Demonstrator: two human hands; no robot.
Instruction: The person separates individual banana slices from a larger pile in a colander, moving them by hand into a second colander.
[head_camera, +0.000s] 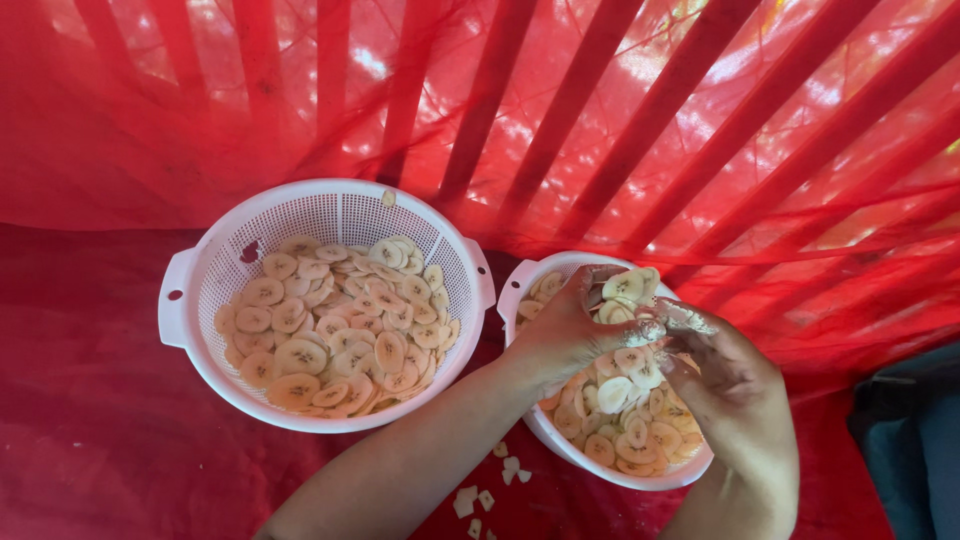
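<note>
Two white plastic colanders hold pale banana slices. The larger colander sits at the left, about half full of slices. The smaller colander sits at the right, under both hands. My left hand is raised over it, shut on a small stack of banana slices. My right hand hovers beside it, its fingertips touching the same stack. More slices fill the bowl below the hands.
Everything rests on a red mesh net that rises behind the bowls, with dark slat shadows showing through. A few slice scraps lie on the net near my left forearm. A dark blue object sits at the right edge.
</note>
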